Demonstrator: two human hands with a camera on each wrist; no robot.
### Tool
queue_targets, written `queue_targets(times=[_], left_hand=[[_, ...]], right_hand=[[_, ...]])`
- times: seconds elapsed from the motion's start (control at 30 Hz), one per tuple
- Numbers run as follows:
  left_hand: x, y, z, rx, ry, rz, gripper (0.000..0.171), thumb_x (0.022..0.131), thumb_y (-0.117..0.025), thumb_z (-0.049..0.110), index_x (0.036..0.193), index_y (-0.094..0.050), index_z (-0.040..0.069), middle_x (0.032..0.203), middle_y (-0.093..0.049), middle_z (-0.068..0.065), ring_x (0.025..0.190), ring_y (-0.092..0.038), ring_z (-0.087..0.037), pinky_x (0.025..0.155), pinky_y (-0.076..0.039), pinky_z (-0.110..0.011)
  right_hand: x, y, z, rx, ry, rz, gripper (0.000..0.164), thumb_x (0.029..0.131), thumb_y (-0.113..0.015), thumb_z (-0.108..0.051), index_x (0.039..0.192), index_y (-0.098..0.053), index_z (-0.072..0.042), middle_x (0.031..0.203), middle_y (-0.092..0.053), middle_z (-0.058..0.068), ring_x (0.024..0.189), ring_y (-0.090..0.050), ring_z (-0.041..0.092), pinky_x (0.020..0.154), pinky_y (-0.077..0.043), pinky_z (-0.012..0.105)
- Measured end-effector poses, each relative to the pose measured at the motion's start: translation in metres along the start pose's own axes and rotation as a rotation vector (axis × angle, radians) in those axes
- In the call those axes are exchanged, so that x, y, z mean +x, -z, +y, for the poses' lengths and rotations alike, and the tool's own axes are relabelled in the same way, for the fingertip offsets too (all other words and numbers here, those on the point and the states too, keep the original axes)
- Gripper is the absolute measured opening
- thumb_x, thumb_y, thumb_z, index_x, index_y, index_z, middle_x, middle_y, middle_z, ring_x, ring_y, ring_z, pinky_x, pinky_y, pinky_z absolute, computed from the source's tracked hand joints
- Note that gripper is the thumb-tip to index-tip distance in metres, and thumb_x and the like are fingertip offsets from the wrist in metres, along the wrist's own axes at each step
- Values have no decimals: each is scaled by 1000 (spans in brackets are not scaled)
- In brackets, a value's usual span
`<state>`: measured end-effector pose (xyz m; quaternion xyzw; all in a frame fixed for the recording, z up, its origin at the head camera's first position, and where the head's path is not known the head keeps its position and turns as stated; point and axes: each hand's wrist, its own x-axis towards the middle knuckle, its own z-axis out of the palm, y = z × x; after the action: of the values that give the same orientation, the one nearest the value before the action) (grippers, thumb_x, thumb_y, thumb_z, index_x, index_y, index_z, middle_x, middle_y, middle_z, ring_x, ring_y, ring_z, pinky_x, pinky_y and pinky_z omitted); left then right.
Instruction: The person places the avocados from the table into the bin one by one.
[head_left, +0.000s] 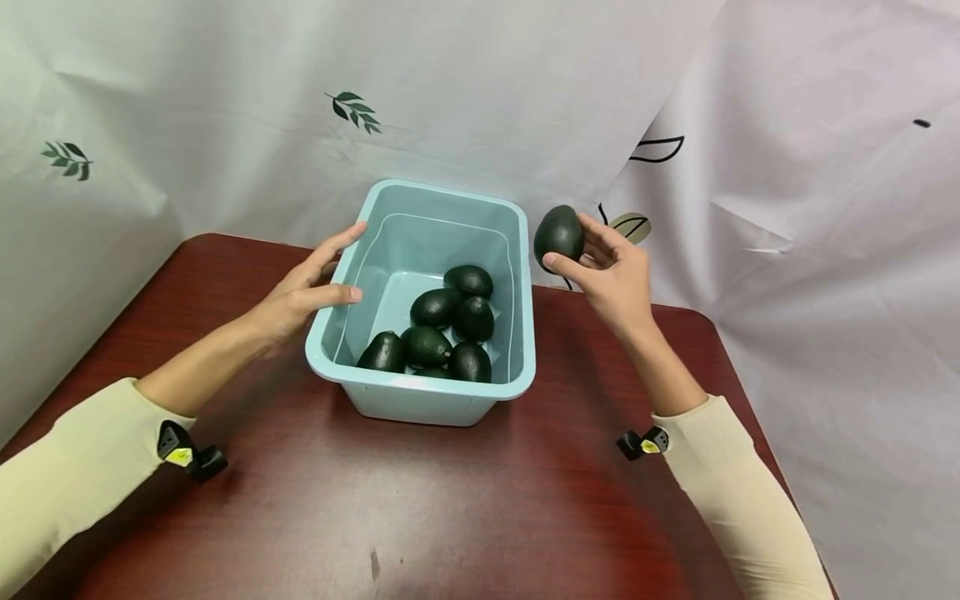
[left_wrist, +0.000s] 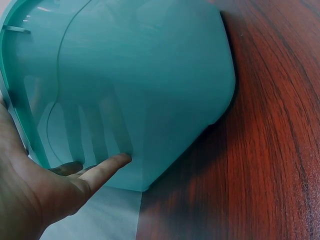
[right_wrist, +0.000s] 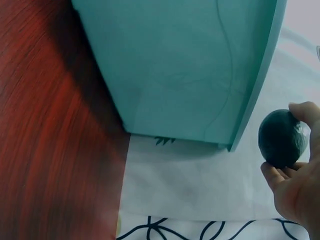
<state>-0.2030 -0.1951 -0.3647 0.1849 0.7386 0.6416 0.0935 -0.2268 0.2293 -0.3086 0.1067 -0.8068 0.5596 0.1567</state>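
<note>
In the head view a light blue plastic tub [head_left: 423,404] stands on the table, with several dark green avocados [head_left: 426,346] on its floor, mostly toward the near and right side. My left hand [head_left: 303,292] holds the tub's left rim, thumb and forefinger over the edge. The left wrist view has other fingers [left_wrist: 107,167] of that hand against the outer wall. Just right of the tub, above rim height, my right hand [head_left: 615,271] grips one avocado [head_left: 559,237] between thumb and fingers. That same avocado [right_wrist: 281,139] shows beside the tub wall in the right wrist view.
The dark red wooden table [head_left: 450,508] reaches back to a pale cloth [head_left: 247,108] with leaf prints, hanging close behind the tub. Small black cameras sit on the left wrist [head_left: 187,450] and the right wrist [head_left: 645,442].
</note>
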Motion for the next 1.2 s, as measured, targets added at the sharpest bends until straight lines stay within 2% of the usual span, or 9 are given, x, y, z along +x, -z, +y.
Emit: queue_targets(times=[0.2,0.37,0.7,0.93,1.03,1.2], left_hand=[[0,0,1,-6,15,-8,91,107,-59,12,182,-17,41,173,-34,-15,144,-48,-28,94,-61,-30],[-1,0,1,-1,19,-8,92,106,-59,13,182,-16,41,175,-33,-15,145,-47,-29,94,-61,-30],[1,0,-2,2,-6,4,89,108,-59,13,182,-18,40,169,-37,-17,140,-52,-28,94,-62,-30],[0,0,-1,1,10,0,90,107,-59,13,182,-17,41,172,-35,-16,143,-49,-29,94,-61,-30],[-1,0,0,-4,18,0,91,107,-59,13,182,-17,41,172,-35,-16,143,-48,-29,93,-62,-31],[0,0,0,-4,18,1,91,107,-59,12,182,-17,41,172,-35,-16,143,-48,-29,93,-62,-31]], right_hand=[[2,-6,-8,29,23,-19,72,89,-96,-15,155,-69,-10,152,-73,11,125,-77,12,107,-60,23],[-1,-13,-17,61,25,-60,73,87,-97,-13,154,-70,-11,150,-74,11,127,-77,15,107,-61,25],[-10,-25,-30,18,62,-136,77,85,-100,-17,156,-69,-13,150,-75,9,134,-76,21,112,-60,29],[-17,-34,-33,-6,130,-200,80,82,-102,-12,155,-68,-8,145,-78,12,130,-78,23,110,-62,30],[-20,-36,-36,-14,125,-232,81,82,-102,-10,155,-68,-8,147,-76,12,128,-80,26,105,-64,31],[-23,-37,-39,-48,87,-275,79,84,-101,-16,155,-69,-15,152,-74,6,127,-81,24,101,-66,35]])
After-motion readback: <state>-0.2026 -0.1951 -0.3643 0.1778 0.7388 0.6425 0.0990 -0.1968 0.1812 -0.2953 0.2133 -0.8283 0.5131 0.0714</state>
